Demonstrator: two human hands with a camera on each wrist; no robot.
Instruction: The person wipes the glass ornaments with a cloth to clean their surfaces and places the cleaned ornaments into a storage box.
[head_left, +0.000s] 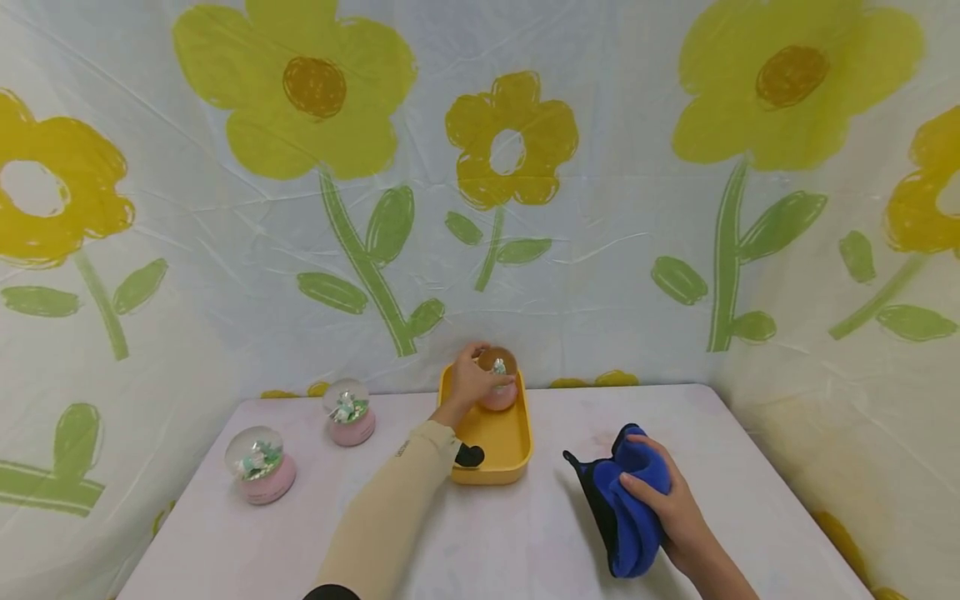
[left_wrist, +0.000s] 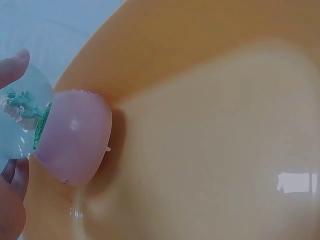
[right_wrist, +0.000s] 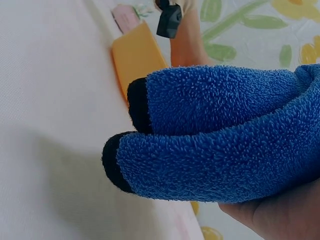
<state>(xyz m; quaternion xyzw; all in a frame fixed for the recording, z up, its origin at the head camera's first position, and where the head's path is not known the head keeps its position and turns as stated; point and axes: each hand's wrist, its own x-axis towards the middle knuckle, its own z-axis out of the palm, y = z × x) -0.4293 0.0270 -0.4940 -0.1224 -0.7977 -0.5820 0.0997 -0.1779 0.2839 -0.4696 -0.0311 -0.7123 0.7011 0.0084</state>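
At the far end of a yellow tray (head_left: 491,446), my left hand (head_left: 474,379) grips a snow globe (head_left: 501,393) by its clear ball. Its pink base (left_wrist: 75,137) sits inside the tray, close to the end wall, in the left wrist view. Thumb and fingers lie on either side of the ball, where a small green and white figure shows. To the right of the tray, my right hand (head_left: 667,500) holds a folded blue towel (head_left: 633,508) with black edging above the table. The towel's fuzzy folds fill much of the right wrist view.
Two more snow globes with pink bases stand left of the tray: one nearer (head_left: 262,467), one farther back (head_left: 350,414). The white table (head_left: 555,533) ends at a flower-printed cloth backdrop (head_left: 600,275), which also hangs along both sides.
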